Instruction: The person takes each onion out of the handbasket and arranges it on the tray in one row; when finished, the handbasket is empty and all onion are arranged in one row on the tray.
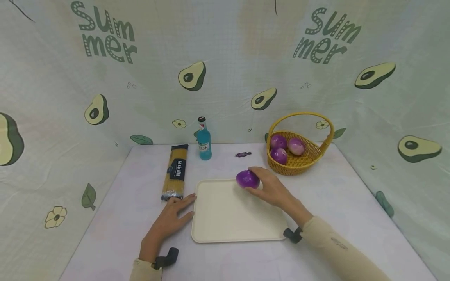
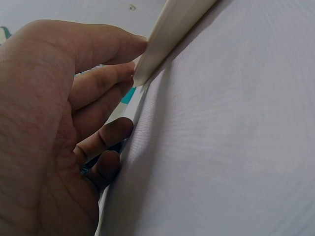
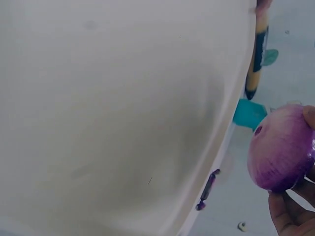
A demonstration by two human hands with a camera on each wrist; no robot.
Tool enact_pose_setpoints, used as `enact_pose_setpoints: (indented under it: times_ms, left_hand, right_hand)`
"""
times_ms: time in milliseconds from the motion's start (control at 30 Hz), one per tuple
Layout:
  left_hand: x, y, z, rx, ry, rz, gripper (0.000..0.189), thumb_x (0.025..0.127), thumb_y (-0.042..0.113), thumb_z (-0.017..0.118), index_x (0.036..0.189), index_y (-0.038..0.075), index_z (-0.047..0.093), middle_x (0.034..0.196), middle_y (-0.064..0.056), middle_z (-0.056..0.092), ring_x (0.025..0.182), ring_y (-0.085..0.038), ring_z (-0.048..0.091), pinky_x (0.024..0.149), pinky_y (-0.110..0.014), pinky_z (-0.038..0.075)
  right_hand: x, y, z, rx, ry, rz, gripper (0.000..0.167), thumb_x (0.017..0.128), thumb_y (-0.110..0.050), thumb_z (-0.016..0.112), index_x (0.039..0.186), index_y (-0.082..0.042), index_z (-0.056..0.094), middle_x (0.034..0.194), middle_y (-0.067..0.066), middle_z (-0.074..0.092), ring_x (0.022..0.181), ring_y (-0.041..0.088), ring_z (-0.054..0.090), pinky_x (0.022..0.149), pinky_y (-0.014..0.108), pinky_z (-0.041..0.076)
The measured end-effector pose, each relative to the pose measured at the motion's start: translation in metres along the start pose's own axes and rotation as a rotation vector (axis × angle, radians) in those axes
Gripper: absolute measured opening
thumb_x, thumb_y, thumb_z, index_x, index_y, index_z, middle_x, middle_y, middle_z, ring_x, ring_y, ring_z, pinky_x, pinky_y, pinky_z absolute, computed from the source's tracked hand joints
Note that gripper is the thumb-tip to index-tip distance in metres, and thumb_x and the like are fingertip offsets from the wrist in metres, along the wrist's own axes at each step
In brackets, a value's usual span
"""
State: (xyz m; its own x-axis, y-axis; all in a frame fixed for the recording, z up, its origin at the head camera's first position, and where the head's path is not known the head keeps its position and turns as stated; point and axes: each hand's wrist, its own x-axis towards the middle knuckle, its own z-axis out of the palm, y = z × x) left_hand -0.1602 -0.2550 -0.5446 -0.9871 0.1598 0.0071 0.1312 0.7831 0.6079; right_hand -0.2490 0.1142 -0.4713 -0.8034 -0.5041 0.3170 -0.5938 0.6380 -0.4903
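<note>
My right hand (image 1: 272,187) holds a purple onion (image 1: 247,179) between thumb and fingers, over the back right part of a cream tray (image 1: 225,218). In the right wrist view the onion (image 3: 280,150) shows its pale, streaked side, with fingertips at its edge. At the tray's left edge rests my left hand (image 1: 170,218), its fingers spread and fairly straight. The left wrist view has the thumb and fingertips touching the tray's rim (image 2: 160,39), with nothing else in that hand. A yellow wicker basket (image 1: 293,169) with several purple onions (image 1: 279,155) stands behind my right hand.
A pack of spaghetti (image 1: 175,171) lies just beyond my left hand. Behind the tray stands a bottle of blue drink (image 1: 204,142), upright. Right of it lies a small wrapped candy (image 1: 243,154). A printed cloth (image 1: 225,50) hangs along the table's back and sides.
</note>
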Motion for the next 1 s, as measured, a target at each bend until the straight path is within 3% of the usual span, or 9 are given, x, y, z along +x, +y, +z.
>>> enact_pose_setpoints:
  times_ms: [300,1000]
  left_hand:
    - [0.0,0.0,0.001,-0.007,-0.017,0.004,0.055,0.096,0.043,0.065,0.149,0.036,0.048,0.152,0.023,0.041,0.111,-0.011,0.042,0.099,-0.048,0.042]
    - [-0.001,0.0,0.0,0.01,-0.013,-0.014,0.056,0.096,0.042,0.065,0.148,0.038,0.048,0.151,0.023,0.041,0.11,-0.01,0.042,0.099,-0.048,0.043]
  right_hand:
    - [0.001,-0.005,0.009,-0.006,0.014,-0.041,0.069,0.084,-0.031,0.083,0.14,-0.002,0.054,0.139,0.016,0.057,0.129,0.033,0.051,0.105,0.047,0.043]
    - [0.013,-0.023,0.027,0.018,-0.045,-0.06,0.067,0.087,-0.031,0.08,0.142,-0.004,0.052,0.142,0.013,0.056,0.13,0.03,0.051,0.105,0.044,0.044]
